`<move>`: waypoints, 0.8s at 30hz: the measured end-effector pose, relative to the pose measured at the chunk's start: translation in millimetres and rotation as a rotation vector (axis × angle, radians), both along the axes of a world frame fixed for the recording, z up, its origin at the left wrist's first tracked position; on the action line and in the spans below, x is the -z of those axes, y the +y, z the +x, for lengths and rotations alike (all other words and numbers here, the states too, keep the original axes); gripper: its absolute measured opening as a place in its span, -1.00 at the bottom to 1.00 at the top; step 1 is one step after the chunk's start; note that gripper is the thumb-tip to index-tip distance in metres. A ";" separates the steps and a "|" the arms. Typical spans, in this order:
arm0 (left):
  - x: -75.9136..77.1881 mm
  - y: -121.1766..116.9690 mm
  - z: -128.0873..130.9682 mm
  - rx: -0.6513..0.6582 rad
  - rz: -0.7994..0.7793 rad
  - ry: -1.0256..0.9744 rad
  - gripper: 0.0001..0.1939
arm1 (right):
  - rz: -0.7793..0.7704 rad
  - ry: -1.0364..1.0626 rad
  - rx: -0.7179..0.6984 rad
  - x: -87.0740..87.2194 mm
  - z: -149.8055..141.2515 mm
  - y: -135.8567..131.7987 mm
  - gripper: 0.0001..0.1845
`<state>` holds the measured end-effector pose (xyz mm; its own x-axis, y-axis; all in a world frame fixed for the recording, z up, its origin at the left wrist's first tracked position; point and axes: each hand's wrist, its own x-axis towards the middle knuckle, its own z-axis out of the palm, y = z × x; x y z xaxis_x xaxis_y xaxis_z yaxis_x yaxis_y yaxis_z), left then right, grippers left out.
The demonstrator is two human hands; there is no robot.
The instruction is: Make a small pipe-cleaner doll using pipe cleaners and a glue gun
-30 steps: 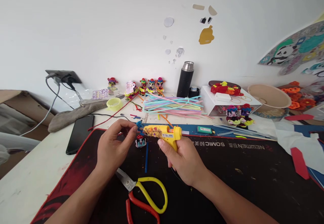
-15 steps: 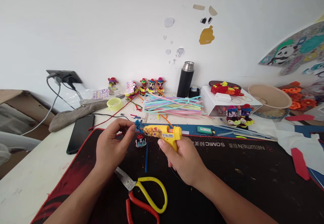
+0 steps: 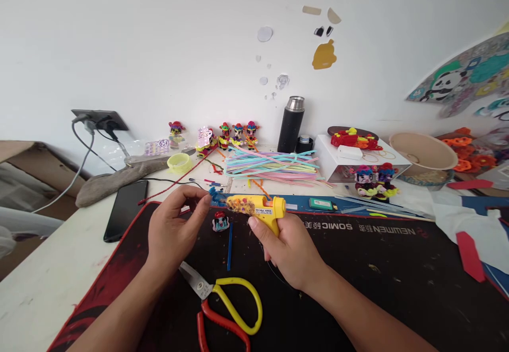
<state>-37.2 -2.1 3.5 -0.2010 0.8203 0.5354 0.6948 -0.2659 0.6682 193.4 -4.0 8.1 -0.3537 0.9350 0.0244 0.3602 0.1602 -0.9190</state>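
Observation:
My right hand (image 3: 292,248) grips a yellow hot glue gun (image 3: 258,210), its stained nozzle end pointing left. Thumb and fingertips of my left hand (image 3: 177,227) pinch a small blue fuzzy pipe cleaner piece (image 3: 217,197), which sits right at the nozzle; whether they touch I cannot tell. Just below lies a small doll head (image 3: 220,222) with a red top and a pale blue face. Beside it is a blue pipe cleaner strip (image 3: 229,246) on the dark mat (image 3: 318,299). Nearer to me rest scissors (image 3: 226,304) with one yellow and one red handle, partly behind my left forearm.
Pastel pipe cleaners (image 3: 274,165) are heaped behind the mat, with several finished dolls (image 3: 238,134) near the wall. A black thermos (image 3: 292,124) stands beside a white box (image 3: 358,156). A phone (image 3: 126,211) and driftwood (image 3: 115,182) lie left; a beige bowl (image 3: 423,150) is right.
My left hand has shifted slightly left, and more of the blue piece shows between its fingertips and the nozzle. The glue gun and right hand have hardly moved.

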 end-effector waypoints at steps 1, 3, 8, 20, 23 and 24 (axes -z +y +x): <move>0.0 -0.1 -0.2 -0.002 -0.001 0.000 -0.89 | -0.001 -0.002 0.004 -0.1 -0.2 -0.2 -0.41; 0.0 -0.5 -0.8 -0.005 -0.001 0.003 -0.89 | -0.003 -0.007 0.010 -0.2 -0.3 -0.6 -0.41; 0.5 -0.3 -1.5 -0.014 0.010 0.012 -0.89 | -0.006 -0.030 0.019 -0.1 0.5 -0.4 -0.39; 2.9 0.7 -1.6 0.020 0.162 0.201 -0.91 | 0.009 -0.024 -0.009 -1.9 0.3 -1.5 -0.40; 2.3 0.4 -2.3 0.029 0.228 0.258 -0.90 | 0.012 -0.037 -0.016 -2.0 0.3 -0.9 -0.39; 2.2 0.2 -2.8 0.029 0.242 0.273 -0.90 | 0.012 -0.040 -0.016 -1.9 0.3 -0.7 -0.39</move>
<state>-40.0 -1.8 1.4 -0.0024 0.6666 0.7454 0.8286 -0.4160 0.3747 193.7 -4.7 10.1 -0.3691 0.9291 0.0214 0.3939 0.1773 -0.9019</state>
